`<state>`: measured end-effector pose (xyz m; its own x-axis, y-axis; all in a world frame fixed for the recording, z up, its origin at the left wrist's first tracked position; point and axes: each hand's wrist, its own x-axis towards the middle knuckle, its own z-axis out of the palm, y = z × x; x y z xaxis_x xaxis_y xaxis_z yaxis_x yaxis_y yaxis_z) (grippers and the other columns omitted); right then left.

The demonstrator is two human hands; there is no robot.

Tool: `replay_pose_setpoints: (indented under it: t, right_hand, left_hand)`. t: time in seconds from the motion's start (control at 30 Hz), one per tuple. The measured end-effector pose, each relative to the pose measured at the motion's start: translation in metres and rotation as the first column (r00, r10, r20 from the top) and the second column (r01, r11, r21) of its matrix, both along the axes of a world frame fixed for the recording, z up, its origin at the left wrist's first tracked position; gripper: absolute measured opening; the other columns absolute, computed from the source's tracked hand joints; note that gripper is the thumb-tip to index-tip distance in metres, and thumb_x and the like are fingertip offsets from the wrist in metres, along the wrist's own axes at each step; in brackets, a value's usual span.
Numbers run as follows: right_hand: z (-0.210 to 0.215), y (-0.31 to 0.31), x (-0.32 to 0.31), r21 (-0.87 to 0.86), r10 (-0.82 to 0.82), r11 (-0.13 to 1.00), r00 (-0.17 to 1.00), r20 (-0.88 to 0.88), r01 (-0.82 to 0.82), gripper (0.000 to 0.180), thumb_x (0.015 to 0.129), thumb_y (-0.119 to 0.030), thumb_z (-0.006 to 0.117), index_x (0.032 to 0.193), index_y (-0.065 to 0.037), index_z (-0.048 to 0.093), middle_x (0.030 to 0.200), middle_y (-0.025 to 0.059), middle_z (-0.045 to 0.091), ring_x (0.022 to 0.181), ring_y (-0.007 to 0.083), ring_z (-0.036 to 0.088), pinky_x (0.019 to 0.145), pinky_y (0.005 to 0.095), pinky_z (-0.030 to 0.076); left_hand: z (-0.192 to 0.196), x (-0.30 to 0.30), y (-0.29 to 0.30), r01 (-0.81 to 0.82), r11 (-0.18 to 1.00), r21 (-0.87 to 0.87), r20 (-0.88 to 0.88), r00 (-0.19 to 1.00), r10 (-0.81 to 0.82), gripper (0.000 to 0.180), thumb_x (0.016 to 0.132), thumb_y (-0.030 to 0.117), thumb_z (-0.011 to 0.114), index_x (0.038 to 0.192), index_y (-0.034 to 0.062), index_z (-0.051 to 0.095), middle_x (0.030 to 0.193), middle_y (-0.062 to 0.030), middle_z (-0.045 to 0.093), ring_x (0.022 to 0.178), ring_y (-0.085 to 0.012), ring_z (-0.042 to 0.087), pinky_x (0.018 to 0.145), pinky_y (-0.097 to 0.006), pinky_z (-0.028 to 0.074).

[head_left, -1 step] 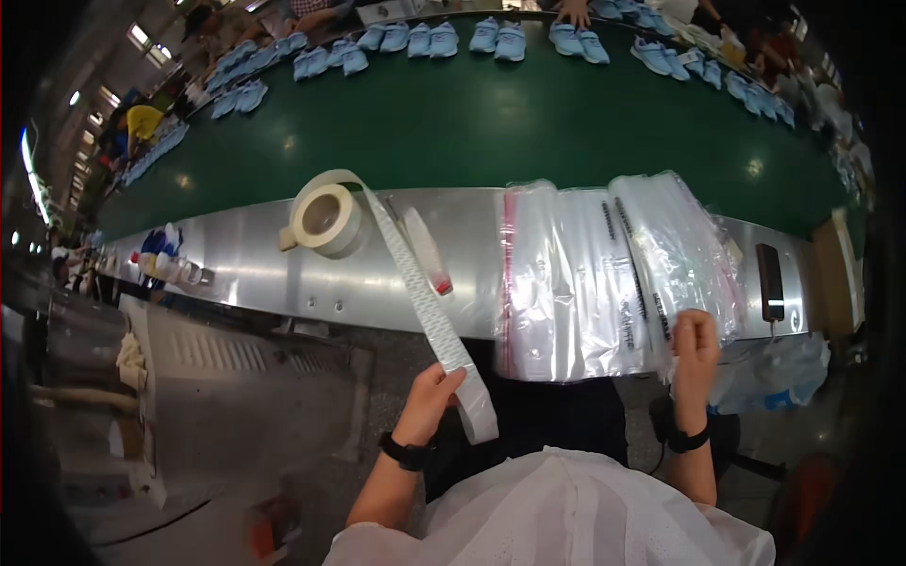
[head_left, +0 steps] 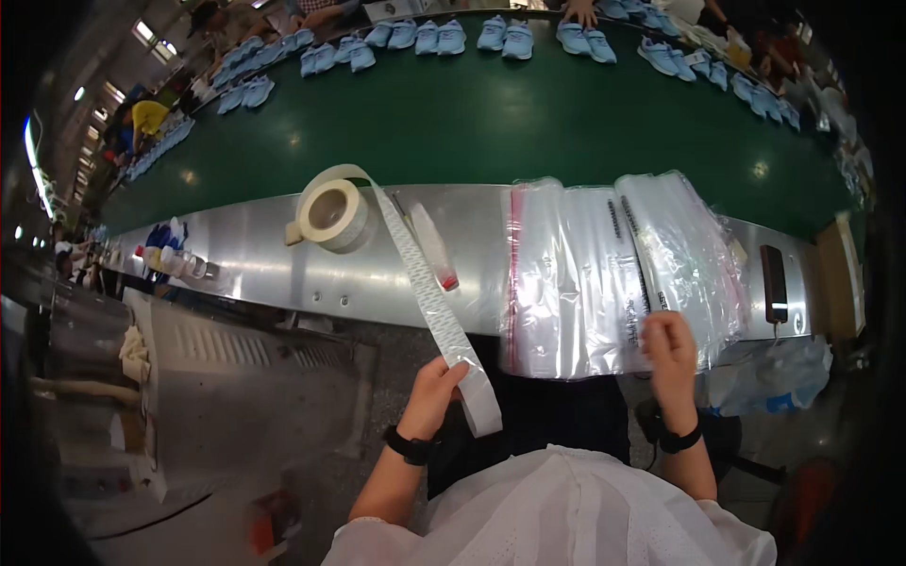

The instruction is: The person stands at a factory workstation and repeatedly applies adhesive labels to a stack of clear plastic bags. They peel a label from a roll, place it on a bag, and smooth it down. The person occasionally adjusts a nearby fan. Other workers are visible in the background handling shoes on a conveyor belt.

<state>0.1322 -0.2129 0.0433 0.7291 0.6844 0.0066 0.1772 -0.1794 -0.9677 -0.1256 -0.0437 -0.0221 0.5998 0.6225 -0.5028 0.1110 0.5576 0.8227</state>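
Note:
My left hand (head_left: 436, 389) pinches a strip of white labels (head_left: 422, 274) between thumb and fingers, near its loose end. The strip runs up to a label roll (head_left: 355, 224) lying on the metal ledge. Clear plastic bags (head_left: 578, 283) with a pinkish-red edge lie fanned out beside the strip and hang over the near edge of the ledge. A second pile of clear bags (head_left: 679, 241) overlaps them on the right. My right hand (head_left: 670, 349) is at the near edge of the bags, fingers curled; what they hold, if anything, is hidden.
A narrow tool with a red tip (head_left: 447, 280) lies between strip and bags. A dark phone-like object (head_left: 774, 283) and a cardboard box (head_left: 838, 274) are at the right. Bottles (head_left: 184, 264) stand left. Beyond the green belt (head_left: 425, 123) are several light-blue shoes (head_left: 439, 39) and other people.
My right hand has moved left along the near edge of the bags. My left hand still holds the label strip in nearly the same place. The whole view has shifted slightly.

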Motion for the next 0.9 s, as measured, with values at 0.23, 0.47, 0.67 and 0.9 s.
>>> replay_pose_setpoints:
  t: [0.23, 0.47, 0.67, 0.9]
  right_hand:
    - [-0.01, 0.077, -0.081, 0.015, 0.673, 0.725, 0.705, -0.223, -0.688, 0.017, 0.088, -0.014, 0.054, 0.096, 0.0, 0.058, 0.085, 0.0074, 0.06, 0.077, 0.0109, 0.055, 0.068, 0.0266, 0.045]
    - [-0.007, 0.086, -0.079, -0.021, 0.617, 0.767, 0.746, -0.251, -0.642, 0.013, 0.086, -0.012, 0.058, 0.09, 0.001, 0.06, 0.082, 0.0053, 0.059, 0.072, 0.0097, 0.055, 0.066, 0.0243, 0.044]
    - [-0.017, 0.099, -0.085, 0.151, 0.656, 0.748, 0.688, -0.31, -0.646, 0.011, 0.082, -0.01, 0.064, 0.087, 0.0, 0.062, 0.085, 0.0035, 0.057, 0.075, 0.0091, 0.054, 0.067, 0.0234, 0.044]
    - [-0.027, 0.106, -0.088, 0.134, 0.673, 0.733, 0.682, -0.287, -0.667, 0.009, 0.085, -0.009, 0.061, 0.089, -0.002, 0.06, 0.091, 0.0028, 0.058, 0.079, 0.0099, 0.056, 0.072, 0.0238, 0.046]
  left_hand:
    - [0.041, 0.012, -0.01, -0.123, 0.99, -0.066, 0.199, 0.971, 0.133, 0.017, 0.091, 0.016, 0.052, 0.101, 0.0023, 0.056, 0.081, -0.0021, 0.06, 0.065, -0.0082, 0.055, 0.057, -0.022, 0.044]
    - [0.062, 0.018, -0.027, -0.146, 0.297, 0.944, -0.012, 0.882, 0.472, 0.034, 0.078, 0.001, 0.063, 0.11, -0.0024, 0.053, 0.095, -0.0087, 0.054, 0.076, -0.0129, 0.053, 0.066, -0.024, 0.046]
    - [0.065, 0.024, -0.036, -0.152, 0.748, 0.646, 0.019, 0.983, 0.183, 0.011, 0.088, 0.002, 0.055, 0.096, -0.0037, 0.06, 0.097, -0.0063, 0.057, 0.081, -0.0104, 0.056, 0.07, -0.023, 0.046]
    - [0.054, 0.013, -0.014, -0.248, 0.905, 0.347, 0.09, 0.969, 0.231, 0.013, 0.09, 0.007, 0.054, 0.095, -0.0021, 0.061, 0.085, -0.0048, 0.061, 0.073, -0.0071, 0.057, 0.065, -0.02, 0.047]
